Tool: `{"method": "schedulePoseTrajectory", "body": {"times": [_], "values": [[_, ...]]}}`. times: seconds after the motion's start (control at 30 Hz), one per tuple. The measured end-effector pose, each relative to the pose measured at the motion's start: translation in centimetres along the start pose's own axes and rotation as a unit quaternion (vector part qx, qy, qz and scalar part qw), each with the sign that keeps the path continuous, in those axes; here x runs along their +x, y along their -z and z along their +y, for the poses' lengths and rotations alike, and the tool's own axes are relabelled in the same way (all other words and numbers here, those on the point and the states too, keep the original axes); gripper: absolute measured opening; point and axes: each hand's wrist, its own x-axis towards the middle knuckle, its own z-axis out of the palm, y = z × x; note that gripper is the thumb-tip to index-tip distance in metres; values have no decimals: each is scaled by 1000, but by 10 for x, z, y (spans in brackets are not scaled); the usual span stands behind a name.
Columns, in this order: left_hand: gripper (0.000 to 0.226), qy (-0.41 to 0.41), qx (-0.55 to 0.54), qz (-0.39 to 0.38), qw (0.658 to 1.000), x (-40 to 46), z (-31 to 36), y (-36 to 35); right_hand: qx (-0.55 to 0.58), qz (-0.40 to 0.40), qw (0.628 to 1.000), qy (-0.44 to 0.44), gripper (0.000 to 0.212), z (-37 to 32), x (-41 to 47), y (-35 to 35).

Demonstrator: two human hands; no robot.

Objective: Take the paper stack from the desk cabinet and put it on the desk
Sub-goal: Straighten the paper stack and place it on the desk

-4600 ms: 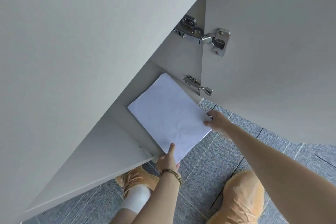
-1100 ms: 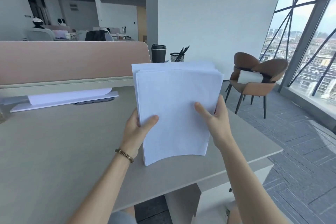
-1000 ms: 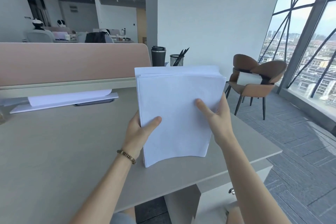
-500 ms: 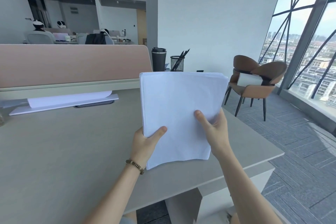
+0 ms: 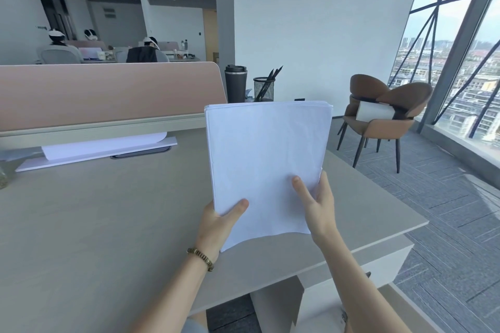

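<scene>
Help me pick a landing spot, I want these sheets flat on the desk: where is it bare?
The desk is bare from the near edge to the white stand at the pink divider, left of the paper stack. The back right corner is crowded: black tumbler, mesh pen cup.

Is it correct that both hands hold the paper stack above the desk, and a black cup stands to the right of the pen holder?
Not quite. In the head view the black cup stands to the left of the pen holder, not the right. The rest holds: the left hand and right hand hold the paper stack above the desk.
</scene>
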Motion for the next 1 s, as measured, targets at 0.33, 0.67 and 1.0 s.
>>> {"method": "schedulePoseTrajectory", "body": {"times": [0.33, 0.67, 1.0], "values": [[18, -11, 18, -19, 1000, -1, -2, 2, -18, -6, 1000, -10, 27, 22, -4, 0], [16, 34, 120, 32, 992, 45, -4, -7, -108, 8, 987, -115, 23, 32, 39, -1], [19, 138, 158, 34, 977, 125, -36, -70, -269, -28, 942, -196, 22, 66, 151, 25]]}}
